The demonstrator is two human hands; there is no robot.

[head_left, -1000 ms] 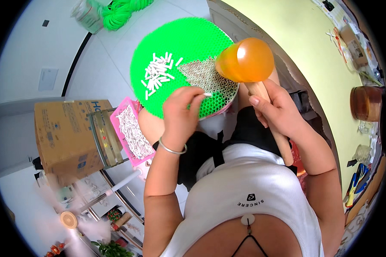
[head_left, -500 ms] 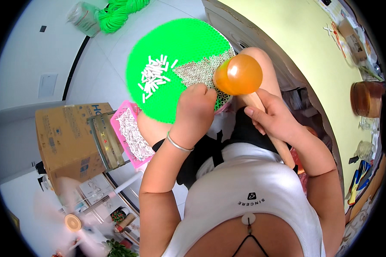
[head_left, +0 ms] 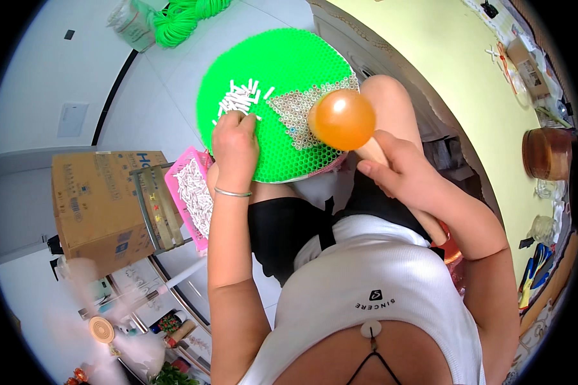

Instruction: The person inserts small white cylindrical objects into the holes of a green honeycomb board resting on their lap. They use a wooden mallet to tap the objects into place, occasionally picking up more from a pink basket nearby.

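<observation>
A round bright-green honeycomb board (head_left: 257, 58) lies across my lap. Part of its right side is filled with short pale tubes (head_left: 292, 109) set into the holes. A loose pile of small white tubes (head_left: 239, 96) sits on the left of the board. My left hand (head_left: 236, 138) is at the near edge of that pile, fingers bent together; what they pinch is hidden. In my right hand (head_left: 398, 163) is the wooden handle of a mallet (head_left: 345, 119) with a shiny translucent orange head. The head hangs over the tube-filled area's right side.
Left of my knee, a pink basket (head_left: 173, 186) holds many more white tubes. Beyond it stands a cardboard box (head_left: 103, 208), with a spinning fan (head_left: 101, 329) nearer. Green rope coils (head_left: 175, 27) lie far left. A pale-yellow surface (head_left: 456, 70) runs along the right.
My left hand has moved left from the tube-filled area to the loose pile. The mallet head has shifted slightly left and down, still in my right hand.
</observation>
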